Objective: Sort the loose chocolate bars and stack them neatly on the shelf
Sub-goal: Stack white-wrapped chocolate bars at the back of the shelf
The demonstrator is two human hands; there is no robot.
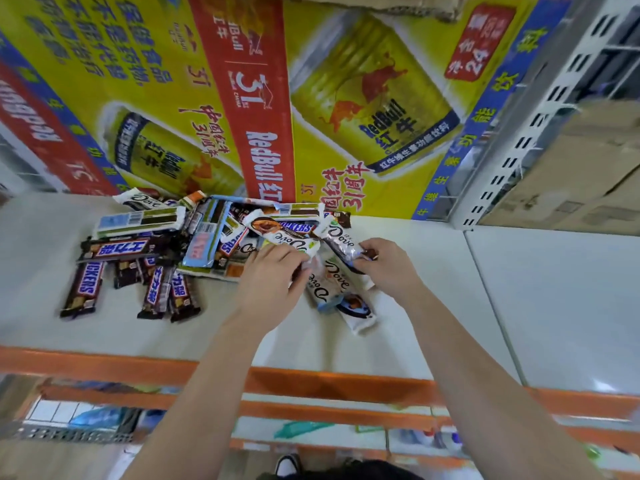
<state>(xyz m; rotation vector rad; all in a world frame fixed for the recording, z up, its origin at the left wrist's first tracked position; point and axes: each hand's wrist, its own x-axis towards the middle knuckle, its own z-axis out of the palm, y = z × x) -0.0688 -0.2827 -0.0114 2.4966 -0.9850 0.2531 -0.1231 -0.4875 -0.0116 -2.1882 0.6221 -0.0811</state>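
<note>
Chocolate bars lay in a loose heap on the white shelf, with Snickers bars spilling out to the left. My right hand had its fingers pinched on one end of a Dove bar, which was tilted over the heap's right edge. My left hand curled its fingers onto the far end of a small Dove stack lying on the shelf between my hands. A Red Bull carton stood behind the heap.

Shelf bare right of bar pile; carton blocks behind.
</note>
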